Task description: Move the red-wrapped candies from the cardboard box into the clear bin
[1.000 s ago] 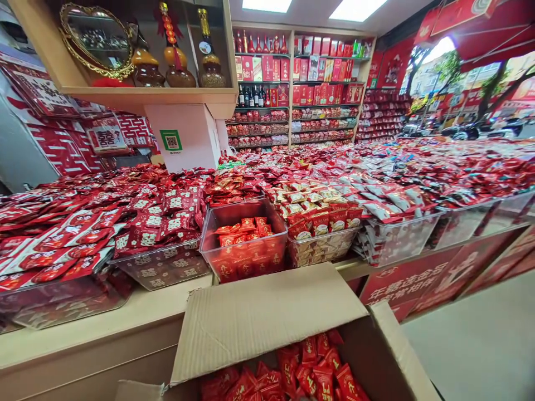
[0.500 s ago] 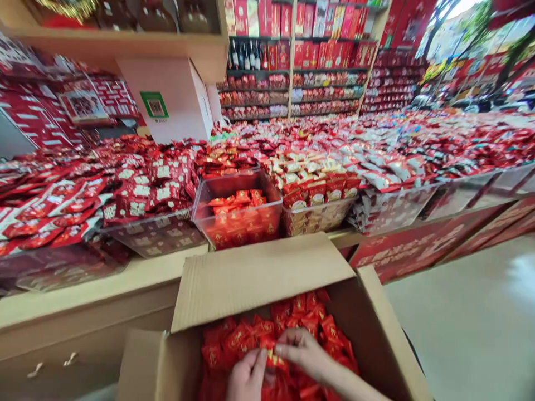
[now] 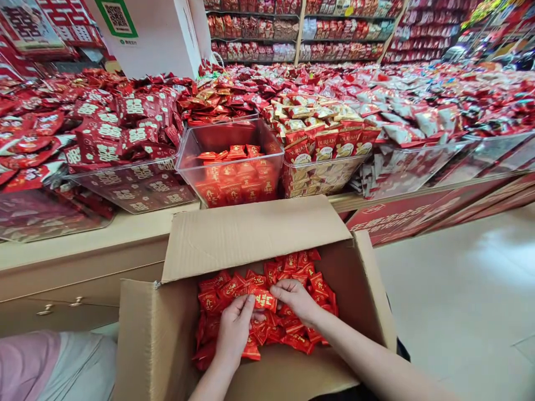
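A small red candy packet with gold print is held level between my two hands, above the loose packets in an open cardboard box. My left hand pinches its left end between thumb and fingers. At its right end, the fingertips of my right hand grip the packet's edge. Beneath lie many like red packets, heaped without order. Behind the box stands a clear plastic bin, partly filled with red packets set in rows.
Clear bins of maroon packets and durian packets flank the middle bin on the counter. The box's back flap leans toward the counter. Drawers with handles are at left; pale floor lies right.
The view has tilted down, so the box and both hands show higher and more fully. Both hands still hold the packet, now turned with its print facing me.
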{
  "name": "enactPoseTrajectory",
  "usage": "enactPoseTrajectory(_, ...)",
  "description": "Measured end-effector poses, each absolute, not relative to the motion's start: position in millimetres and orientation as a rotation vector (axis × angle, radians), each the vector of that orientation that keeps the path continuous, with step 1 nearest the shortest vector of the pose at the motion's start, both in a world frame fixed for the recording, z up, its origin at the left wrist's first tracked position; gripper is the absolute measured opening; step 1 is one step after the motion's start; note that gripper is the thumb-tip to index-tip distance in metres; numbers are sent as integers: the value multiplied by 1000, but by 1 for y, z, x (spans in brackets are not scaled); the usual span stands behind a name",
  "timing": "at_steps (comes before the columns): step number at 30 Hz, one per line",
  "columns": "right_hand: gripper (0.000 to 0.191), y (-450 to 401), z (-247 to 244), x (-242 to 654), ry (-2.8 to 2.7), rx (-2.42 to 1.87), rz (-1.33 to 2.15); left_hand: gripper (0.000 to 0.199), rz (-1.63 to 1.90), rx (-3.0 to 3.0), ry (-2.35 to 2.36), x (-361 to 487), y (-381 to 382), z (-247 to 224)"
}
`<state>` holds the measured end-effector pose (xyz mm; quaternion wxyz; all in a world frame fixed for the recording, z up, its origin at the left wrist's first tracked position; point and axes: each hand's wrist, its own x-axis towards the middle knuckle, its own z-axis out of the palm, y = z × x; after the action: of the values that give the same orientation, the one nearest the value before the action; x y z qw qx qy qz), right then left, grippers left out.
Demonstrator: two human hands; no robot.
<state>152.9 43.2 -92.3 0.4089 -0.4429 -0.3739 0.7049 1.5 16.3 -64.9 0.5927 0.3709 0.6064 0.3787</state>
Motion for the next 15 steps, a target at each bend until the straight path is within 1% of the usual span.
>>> enactPoseTrajectory(7, 32, 43, -94, 153, -944, -1149, 1776, 26, 1028, 748, 1443, 3, 20, -61)
enactPoseTrajectory(15, 30, 43, -88, 151, -934, -1148, 1788, 38, 1096, 636, 1421, 3, 21, -60)
